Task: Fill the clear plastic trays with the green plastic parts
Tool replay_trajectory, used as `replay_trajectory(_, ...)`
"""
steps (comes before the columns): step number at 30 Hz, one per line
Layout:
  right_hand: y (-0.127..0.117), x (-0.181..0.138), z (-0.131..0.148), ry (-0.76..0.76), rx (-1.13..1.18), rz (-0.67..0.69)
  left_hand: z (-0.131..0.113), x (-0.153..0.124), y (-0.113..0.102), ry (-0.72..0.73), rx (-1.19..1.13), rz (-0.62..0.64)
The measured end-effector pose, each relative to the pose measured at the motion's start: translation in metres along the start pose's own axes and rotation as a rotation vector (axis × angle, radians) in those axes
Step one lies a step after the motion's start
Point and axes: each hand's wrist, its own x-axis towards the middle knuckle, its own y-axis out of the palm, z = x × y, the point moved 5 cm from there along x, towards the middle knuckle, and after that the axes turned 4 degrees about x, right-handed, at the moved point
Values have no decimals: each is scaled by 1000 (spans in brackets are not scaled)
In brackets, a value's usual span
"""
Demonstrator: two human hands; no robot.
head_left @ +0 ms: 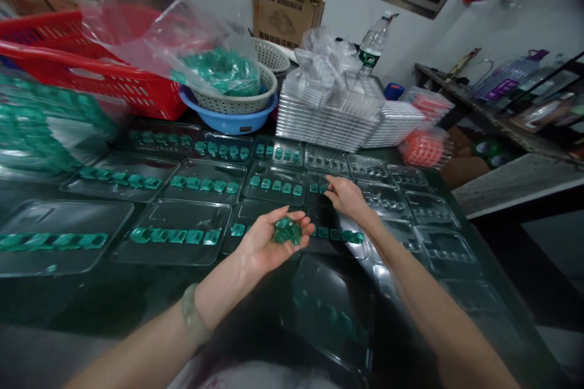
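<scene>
My left hand (269, 240) is palm up and cupped around a small heap of green pieces (287, 231), held over the dark table. My right hand (347, 194) reaches forward with pinched fingers and sets a green piece into a clear plastic tray (326, 185) in the middle row. Clear blister trays (205, 179) cover the table in rows. Those on the left each carry a row of green pieces; those on the right (429, 209) show empty pockets.
A stack of clear trays (328, 118) stands at the back. A white colander in a blue bowl (232, 112) holds a bag of green pieces. A red basket (91, 67), a water bottle (374, 42), a cardboard box (285, 15) and a side shelf (502, 103) surround them.
</scene>
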Motion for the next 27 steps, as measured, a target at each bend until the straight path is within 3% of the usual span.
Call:
replay_trajectory(3,-25,-28,30,-58,180,-133,0,0,-1,33,-101,22)
replay_trajectory(6,-38,-61,72,-210,379,-80,1,3,-4,74,-140,34)
replay_trajectory(10,-37,-85,99,-205,268,-37,5,9,0,89,-94,59)
replay_trajectory(16,-33,-96,98,-189,166,-166,8,9,6,103,-91,82)
replay_trajectory(20,-29,-100,97,-212,176,-161,11,7,11,103,-70,103)
replay_trajectory(27,-21,-97,79,29,347,-160,10,4,16,242,141,49)
